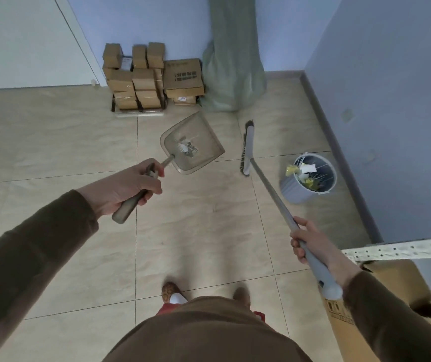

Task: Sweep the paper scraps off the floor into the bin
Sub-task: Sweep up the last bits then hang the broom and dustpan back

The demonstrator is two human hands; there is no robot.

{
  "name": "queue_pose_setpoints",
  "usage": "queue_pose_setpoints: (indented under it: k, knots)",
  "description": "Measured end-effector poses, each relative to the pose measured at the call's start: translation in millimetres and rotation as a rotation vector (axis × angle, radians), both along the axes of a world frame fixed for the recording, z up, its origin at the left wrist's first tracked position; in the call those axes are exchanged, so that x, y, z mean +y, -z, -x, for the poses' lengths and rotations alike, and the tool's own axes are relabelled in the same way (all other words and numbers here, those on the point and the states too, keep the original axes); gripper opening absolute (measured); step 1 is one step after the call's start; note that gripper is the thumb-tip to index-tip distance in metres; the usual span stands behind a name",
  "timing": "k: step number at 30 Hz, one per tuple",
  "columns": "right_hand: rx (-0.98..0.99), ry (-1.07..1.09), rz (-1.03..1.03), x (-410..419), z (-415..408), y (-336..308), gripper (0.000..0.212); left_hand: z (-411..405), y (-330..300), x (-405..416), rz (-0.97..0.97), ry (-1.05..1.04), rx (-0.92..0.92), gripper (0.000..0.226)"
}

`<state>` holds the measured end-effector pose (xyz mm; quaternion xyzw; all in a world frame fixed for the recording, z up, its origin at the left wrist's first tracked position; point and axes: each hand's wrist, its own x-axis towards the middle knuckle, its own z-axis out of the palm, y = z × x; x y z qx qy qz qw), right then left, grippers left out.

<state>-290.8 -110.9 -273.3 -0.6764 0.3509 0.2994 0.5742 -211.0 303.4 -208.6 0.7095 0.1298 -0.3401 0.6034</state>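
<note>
Your left hand (pixel 128 188) has its fingers clamped round the handle of the dustpan (pixel 192 142), which you hold up off the floor (pixel 52 142) with a small heap of paper scraps (pixel 188 148) lying in the back of its tray. Your right hand (pixel 307 242) is wrapped round the grey shaft of the broom (pixel 248 148), whose head hangs in the air between the dustpan and the bin (pixel 309 177). The bin stands to your right near the wall, well apart from the pan and already part full of paper. The scraps are light and loose, so if you tip the pan's mouth down or swing it quickly across, they will likely slide out or flutter onto the tiles short of the bin. The broom head sits right in that path; knock the pan against it and you may spill the load. A hard bump on the rim could also topple the bin.
</note>
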Motion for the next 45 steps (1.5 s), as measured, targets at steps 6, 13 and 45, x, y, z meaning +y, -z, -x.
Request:
queue_pose_setpoints:
  k: [6,13,45]
  knots:
    - [-0.185,0.076,0.159,-70,40,-26,0.043,-1,-9,-107,-0.134,0.267,-0.195,0.032]
    - [-0.232,0.185,0.308,-140,59,-25,0.040,13,5,-213,-0.413,0.636,-0.463,0.033]
    - [-0.138,0.319,0.219,-210,64,12,0.040,43,70,-268,-1.269,1.217,-0.875,0.026]
